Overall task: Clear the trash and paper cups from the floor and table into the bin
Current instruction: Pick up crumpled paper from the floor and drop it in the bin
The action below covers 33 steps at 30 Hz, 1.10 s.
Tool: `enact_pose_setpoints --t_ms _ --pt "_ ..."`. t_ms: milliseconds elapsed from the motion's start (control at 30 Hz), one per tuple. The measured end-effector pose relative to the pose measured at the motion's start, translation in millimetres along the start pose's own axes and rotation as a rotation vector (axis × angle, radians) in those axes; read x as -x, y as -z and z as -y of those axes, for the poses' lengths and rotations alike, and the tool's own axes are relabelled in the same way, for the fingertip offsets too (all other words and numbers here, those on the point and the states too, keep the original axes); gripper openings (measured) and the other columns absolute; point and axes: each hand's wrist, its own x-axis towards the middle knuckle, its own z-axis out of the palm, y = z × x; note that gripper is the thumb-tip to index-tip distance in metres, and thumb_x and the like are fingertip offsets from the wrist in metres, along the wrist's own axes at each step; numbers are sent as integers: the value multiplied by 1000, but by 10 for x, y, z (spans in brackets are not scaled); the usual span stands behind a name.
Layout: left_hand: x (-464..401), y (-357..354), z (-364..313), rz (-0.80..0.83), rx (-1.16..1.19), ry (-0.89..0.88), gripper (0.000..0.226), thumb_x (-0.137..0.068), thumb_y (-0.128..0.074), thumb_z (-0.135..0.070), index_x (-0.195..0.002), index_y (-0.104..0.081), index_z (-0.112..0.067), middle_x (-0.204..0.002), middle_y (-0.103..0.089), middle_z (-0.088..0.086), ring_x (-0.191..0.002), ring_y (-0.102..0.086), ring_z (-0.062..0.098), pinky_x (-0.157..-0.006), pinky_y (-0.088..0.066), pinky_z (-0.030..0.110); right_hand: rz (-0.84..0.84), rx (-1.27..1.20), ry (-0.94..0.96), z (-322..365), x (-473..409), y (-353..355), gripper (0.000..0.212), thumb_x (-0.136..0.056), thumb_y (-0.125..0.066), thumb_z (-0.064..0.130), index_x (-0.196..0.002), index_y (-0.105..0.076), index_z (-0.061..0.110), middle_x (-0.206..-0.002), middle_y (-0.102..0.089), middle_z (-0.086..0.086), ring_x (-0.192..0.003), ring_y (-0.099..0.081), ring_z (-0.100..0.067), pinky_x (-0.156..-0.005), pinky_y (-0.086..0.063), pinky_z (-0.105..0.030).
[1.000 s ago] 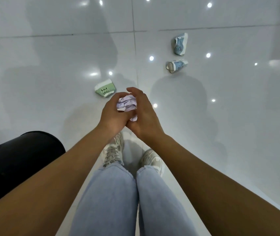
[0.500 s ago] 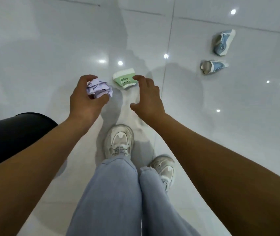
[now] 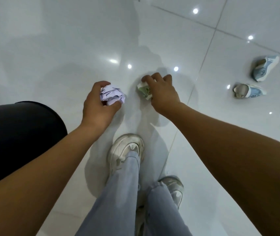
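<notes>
The floor (image 3: 67, 48) is of glossy white tiles that reflect ceiling lights. The person's left hand (image 3: 98, 106) is curled around a crumpled ball of pale purple paper (image 3: 112, 95) and holds it above the floor. The right hand (image 3: 161, 92) reaches down over a green paper cup (image 3: 143, 90) that lies on its side; the fingers bend around the cup and touch it. Two blue paper cups (image 3: 263, 68) (image 3: 248, 91) lie on the floor at the right, well apart from the hands. A black round object (image 3: 16, 133) is at the left edge.
</notes>
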Motion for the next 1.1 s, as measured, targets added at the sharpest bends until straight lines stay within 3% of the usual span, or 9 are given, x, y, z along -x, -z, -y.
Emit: enact_pose_setpoints --t_ms 100,233,367,533,767,867,933,1033,1100 --pt "69 15 -70 7 26 -8 35 -81 -66 -5 -104 -50 -26 -76 -61 -32 -82 -60 4 -78 -46 20 10 -27 -34 40 79 14 60 -83 -53 -1 -135 -39 26 -130 -43 -3 -118 -33 -34 -74 -48 -37" --pt "308 148 -311 -12 139 3 34 -81 -64 5 -102 -50 -19 -78 -58 -21 -67 -55 -6 -67 -43 5 -37 -123 -36 264 357 199 61 -82 -51 -2 -135 -41 27 -130 -44 -3 -113 -36 -33 -69 -39 -33" --pt "761 506 -675 -34 240 25 35 -83 -66 3 -108 -50 -17 -98 -59 -4 -81 -57 1 -74 -46 10 -56 -160 29 678 825 621 59 -82 -57 2 -134 -43 26 -130 -46 -2 -112 -39 -32 -74 -37 -30" --pt "1483 1106 -1065 -163 299 69 43 -81 -72 -12 -116 -51 -22 -106 -60 -7 -90 -59 2 -67 -47 7 -53 -167 89 1358 1472 1251 63 -80 -60 3 -136 -42 26 -132 -45 -1 -113 -39 -30 -69 -36 -29" --pt "2533 1921 -1350 -362 437 91 39 -77 -71 -3 -107 -57 -23 -96 -63 -12 -76 -59 -12 -63 -43 3 -41 -136 235 2359 2372 1889 62 -79 -59 4 -135 -42 25 -128 -47 -1 -107 -41 -30 -75 -33 -29" --pt "3013 2254 -1400 -440 465 130 39 -76 -71 -3 -104 -58 -26 -94 -62 -15 -78 -59 -9 -63 -43 2 -10 -135 275 2786 2777 2060 62 -80 -59 5 -135 -41 27 -127 -47 -1 -108 -40 -28 -72 -35 -30" --pt "3280 2461 -1389 -483 453 170 42 -76 -72 -5 -111 -56 -22 -98 -62 -11 -86 -60 -2 -71 -47 8 22 -124 303 3021 2995 2110 61 -81 -59 7 -135 -40 28 -128 -47 -1 -109 -40 -27 -72 -35 -31" --pt "3529 2706 -1313 -516 452 215 44 -75 -71 -5 -115 -56 -19 -108 -63 -2 -101 -61 17 -89 -51 30 48 -96 343 3286 3231 2117 61 -81 -60 9 -136 -40 28 -130 -47 -1 -110 -40 -27 -73 -35 -30" --pt "3635 2849 -1241 -531 437 240 47 -75 -71 -6 -117 -55 -18 -113 -63 3 -105 -60 22 -94 -50 37 63 -87 360 3428 3378 2076 61 -81 -59 10 -137 -40 26 -130 -48 -3 -108 -41 -28 -72 -34 -30"
